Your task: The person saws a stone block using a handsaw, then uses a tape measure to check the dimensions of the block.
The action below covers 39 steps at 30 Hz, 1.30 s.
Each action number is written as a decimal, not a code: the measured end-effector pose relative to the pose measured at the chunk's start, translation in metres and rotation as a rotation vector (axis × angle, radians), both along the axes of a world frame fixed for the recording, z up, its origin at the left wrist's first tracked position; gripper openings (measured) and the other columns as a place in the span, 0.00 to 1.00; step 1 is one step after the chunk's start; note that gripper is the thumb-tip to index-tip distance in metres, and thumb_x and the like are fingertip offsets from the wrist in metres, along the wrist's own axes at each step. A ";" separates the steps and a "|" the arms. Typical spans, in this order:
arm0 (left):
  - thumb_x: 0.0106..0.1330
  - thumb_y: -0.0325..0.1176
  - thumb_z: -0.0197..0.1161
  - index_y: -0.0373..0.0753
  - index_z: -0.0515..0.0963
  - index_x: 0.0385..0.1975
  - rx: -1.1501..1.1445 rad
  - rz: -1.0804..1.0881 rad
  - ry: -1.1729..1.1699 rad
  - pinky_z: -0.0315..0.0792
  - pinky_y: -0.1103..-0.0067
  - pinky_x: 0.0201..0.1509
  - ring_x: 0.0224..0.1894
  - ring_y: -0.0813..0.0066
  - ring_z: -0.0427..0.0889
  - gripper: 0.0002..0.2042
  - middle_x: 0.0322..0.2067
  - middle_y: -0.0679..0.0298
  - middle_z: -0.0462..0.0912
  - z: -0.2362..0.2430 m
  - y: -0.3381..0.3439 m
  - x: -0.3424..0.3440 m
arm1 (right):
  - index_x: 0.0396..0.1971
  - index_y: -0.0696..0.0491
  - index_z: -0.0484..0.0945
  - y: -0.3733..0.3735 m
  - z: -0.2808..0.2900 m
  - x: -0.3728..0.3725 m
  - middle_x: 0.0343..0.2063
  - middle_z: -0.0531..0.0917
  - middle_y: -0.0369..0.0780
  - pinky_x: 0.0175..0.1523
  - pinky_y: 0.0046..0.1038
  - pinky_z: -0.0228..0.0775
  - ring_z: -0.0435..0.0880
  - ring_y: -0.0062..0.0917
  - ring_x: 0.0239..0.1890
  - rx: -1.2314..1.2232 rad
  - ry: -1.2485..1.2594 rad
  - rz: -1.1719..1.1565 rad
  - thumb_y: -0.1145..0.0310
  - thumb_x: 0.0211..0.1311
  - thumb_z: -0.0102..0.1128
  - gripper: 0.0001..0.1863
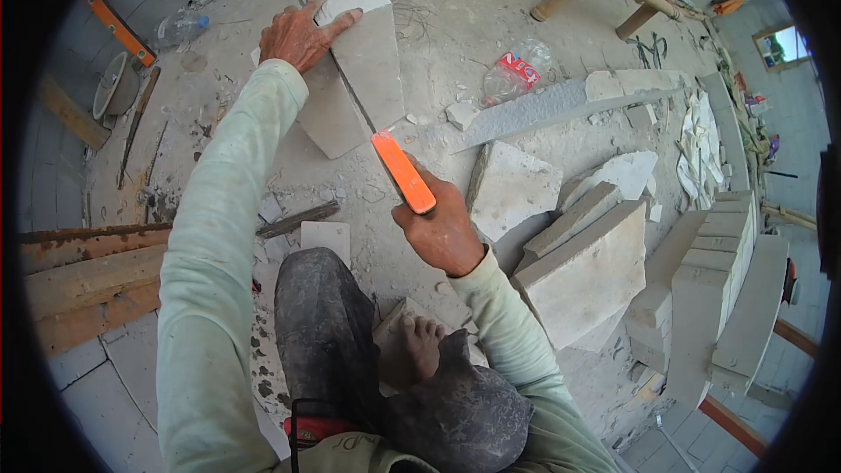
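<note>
Dusty floor [464, 13] bears your block [372, 61] at upper centre, where your left hand [298, 38] rests, fingers spread over its top end. At centre, your right hand [444, 226] wraps its fingers closely round the orange-handled saw [403, 173]. A red-labelled bottle [504, 85] lies upper right of centre, a blue-capped bottle [178, 29] upper left; the far-left basin [124, 92] hides its contents from you.

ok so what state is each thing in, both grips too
right grip: closed on the saw
left grip: spread, resting on the block
saw: held, blade along the block, cut depth unclear
block: uneven at its far end
red-labelled bottle: lying on its side
blue-capped bottle: capped
spirit level: tilted
broken slabs: leaning together
</note>
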<state>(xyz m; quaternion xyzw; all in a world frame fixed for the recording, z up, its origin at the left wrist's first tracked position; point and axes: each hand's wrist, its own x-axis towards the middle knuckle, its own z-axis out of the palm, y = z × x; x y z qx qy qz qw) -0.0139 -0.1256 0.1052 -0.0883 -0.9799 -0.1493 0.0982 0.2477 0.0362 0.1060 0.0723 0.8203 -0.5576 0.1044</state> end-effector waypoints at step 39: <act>0.49 0.77 0.53 0.48 0.75 0.58 0.135 -0.042 -0.065 0.72 0.64 0.57 0.49 0.59 0.82 0.44 0.46 0.57 0.83 -0.014 -0.007 -0.025 | 0.64 0.60 0.62 -0.003 -0.037 0.009 0.28 0.80 0.53 0.38 0.27 0.73 0.83 0.38 0.26 0.044 0.034 -0.032 0.81 0.50 0.52 0.36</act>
